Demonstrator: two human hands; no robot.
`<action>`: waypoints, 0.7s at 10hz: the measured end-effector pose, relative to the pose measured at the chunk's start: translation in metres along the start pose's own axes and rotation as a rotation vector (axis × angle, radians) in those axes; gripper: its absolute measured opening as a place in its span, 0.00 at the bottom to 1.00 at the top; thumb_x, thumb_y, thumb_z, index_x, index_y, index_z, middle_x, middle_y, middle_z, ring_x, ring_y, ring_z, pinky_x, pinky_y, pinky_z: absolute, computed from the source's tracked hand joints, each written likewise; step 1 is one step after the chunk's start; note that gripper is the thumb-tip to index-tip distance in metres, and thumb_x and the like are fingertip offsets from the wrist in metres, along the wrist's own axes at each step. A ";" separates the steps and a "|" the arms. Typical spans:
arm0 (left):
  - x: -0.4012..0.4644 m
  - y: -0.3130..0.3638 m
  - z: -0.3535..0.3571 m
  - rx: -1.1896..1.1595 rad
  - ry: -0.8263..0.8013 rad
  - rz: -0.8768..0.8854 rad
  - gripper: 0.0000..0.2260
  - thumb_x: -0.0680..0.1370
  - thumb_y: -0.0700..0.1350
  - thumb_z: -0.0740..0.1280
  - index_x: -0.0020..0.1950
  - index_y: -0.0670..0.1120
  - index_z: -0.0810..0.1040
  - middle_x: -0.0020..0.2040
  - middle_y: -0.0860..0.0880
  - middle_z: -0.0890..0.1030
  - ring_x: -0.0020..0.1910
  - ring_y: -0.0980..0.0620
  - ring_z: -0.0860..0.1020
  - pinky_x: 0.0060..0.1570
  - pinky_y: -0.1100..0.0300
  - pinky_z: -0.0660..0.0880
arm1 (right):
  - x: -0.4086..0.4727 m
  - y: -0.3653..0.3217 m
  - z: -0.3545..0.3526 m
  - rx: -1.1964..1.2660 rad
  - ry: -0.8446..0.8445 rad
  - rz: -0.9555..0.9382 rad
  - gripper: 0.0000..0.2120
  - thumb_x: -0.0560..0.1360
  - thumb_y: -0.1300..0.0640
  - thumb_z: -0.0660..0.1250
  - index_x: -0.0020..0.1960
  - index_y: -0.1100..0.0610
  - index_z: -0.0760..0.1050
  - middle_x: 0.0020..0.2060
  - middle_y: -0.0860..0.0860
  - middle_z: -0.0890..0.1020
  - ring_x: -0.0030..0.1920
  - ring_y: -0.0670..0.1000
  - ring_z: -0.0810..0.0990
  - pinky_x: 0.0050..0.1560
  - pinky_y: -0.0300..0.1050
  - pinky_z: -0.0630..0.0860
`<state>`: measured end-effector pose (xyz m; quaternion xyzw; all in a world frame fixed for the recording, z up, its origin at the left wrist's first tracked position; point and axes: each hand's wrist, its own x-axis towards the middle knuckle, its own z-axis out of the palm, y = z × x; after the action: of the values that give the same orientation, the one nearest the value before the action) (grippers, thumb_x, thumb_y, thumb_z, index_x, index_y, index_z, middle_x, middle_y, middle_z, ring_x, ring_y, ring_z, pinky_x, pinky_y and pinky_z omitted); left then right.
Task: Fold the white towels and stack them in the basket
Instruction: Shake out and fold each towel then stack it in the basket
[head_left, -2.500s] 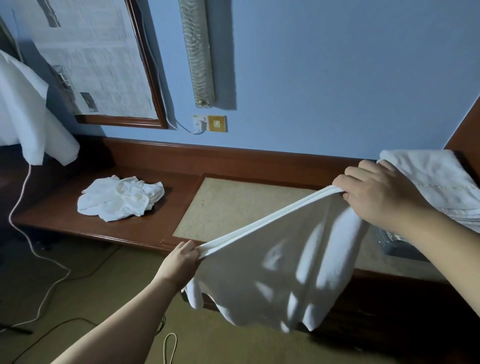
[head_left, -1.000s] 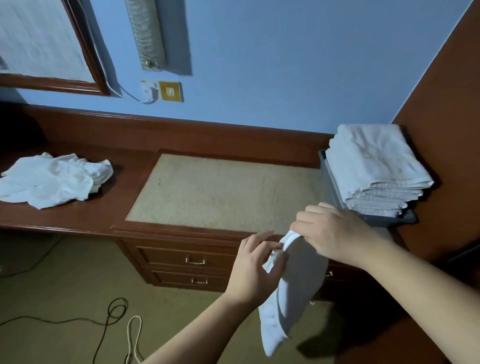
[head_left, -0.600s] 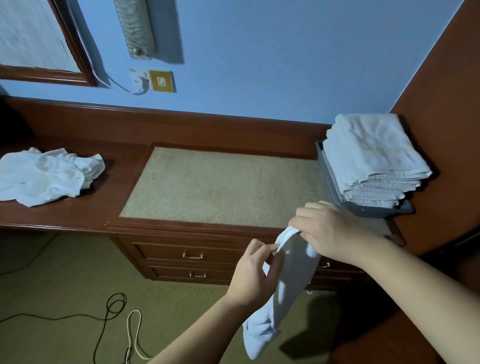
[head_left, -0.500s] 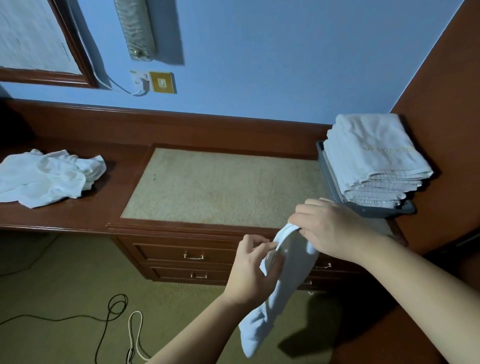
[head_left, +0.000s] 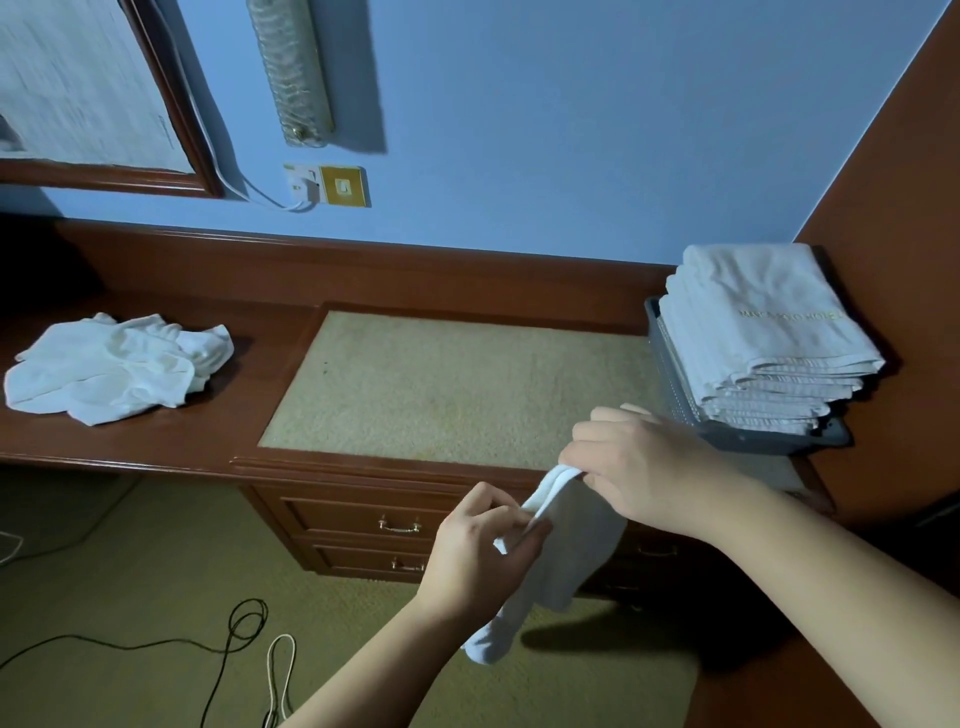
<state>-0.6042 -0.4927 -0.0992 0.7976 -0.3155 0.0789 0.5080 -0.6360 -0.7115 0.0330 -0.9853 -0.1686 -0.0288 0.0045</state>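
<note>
We hold a white towel (head_left: 563, 540) in the air at the front edge of the wooden table (head_left: 156, 441), just before its drawers (head_left: 363, 525). Our right hand (head_left: 644, 467) grips the towel's doubled upper edge, its fingers (head_left: 587, 434) curled over the fold. Our left hand (head_left: 478, 551), lower and to the left, pinches the same edge where it runs down, thumb and fingers closed on the cloth. Between the two hands the edge runs taut and short; below them the rest of the towel hangs in a narrow bunch toward the carpeted floor (head_left: 130, 571).

To the right, near our right hand, a grey basket (head_left: 737, 441) stands on the table with a stack of folded white towels (head_left: 763, 338) rising well above its rim; gold lettering marks the top one. Well apart, at the table's left end, a heap of unfolded white towels (head_left: 119, 366) lies crumpled. A beige inlay (head_left: 441, 384) lies between heap and basket. Cables (head_left: 234, 639) trail across the floor.
</note>
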 end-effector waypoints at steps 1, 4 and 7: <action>-0.002 -0.007 0.011 0.007 -0.096 -0.065 0.14 0.81 0.54 0.72 0.37 0.50 0.80 0.46 0.58 0.76 0.44 0.59 0.78 0.45 0.67 0.73 | 0.004 -0.012 -0.002 -0.082 0.152 -0.170 0.11 0.75 0.57 0.59 0.40 0.50 0.78 0.36 0.44 0.73 0.39 0.48 0.71 0.42 0.41 0.61; -0.012 -0.049 0.025 0.149 -0.140 -0.094 0.17 0.81 0.59 0.67 0.39 0.50 0.73 0.38 0.56 0.68 0.35 0.56 0.71 0.36 0.64 0.67 | -0.005 0.003 -0.011 -0.049 0.125 -0.120 0.05 0.73 0.59 0.71 0.42 0.50 0.78 0.35 0.44 0.72 0.39 0.49 0.70 0.43 0.42 0.59; -0.048 -0.087 0.024 0.256 -0.415 -0.338 0.12 0.85 0.53 0.56 0.51 0.49 0.76 0.50 0.52 0.67 0.51 0.49 0.68 0.59 0.50 0.71 | -0.011 0.021 -0.036 -0.019 0.305 -0.054 0.12 0.75 0.56 0.60 0.46 0.52 0.83 0.34 0.45 0.72 0.39 0.50 0.69 0.41 0.46 0.63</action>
<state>-0.5961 -0.4686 -0.1981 0.8956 -0.2629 -0.1321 0.3338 -0.6411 -0.7351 0.0683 -0.9645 -0.1923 -0.1798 0.0198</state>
